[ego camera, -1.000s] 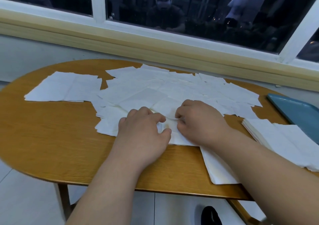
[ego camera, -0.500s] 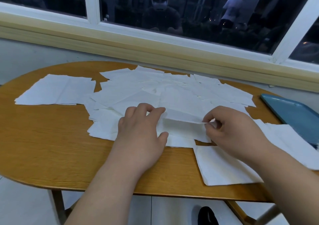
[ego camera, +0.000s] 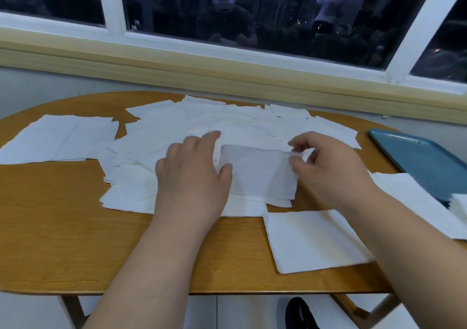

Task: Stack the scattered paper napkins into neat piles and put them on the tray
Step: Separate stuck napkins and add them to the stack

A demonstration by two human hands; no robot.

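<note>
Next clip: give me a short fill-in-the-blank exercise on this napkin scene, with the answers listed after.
1. The right hand pinches the edge of a ____.
2. The left hand lies on the scattered napkins, which are ____ in colour.
3. The tray at the right end of the table is coloured ____.
4. A neat square pile lies partly under the ____ forearm.

Answers: napkin; white; blue; right.

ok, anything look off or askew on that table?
Nothing torn or spilled, but loose napkins sprawl at mixed angles across the table; right hand pinches one napkin by its edge. A white pile seems to overlap the tray at its near corner.
</note>
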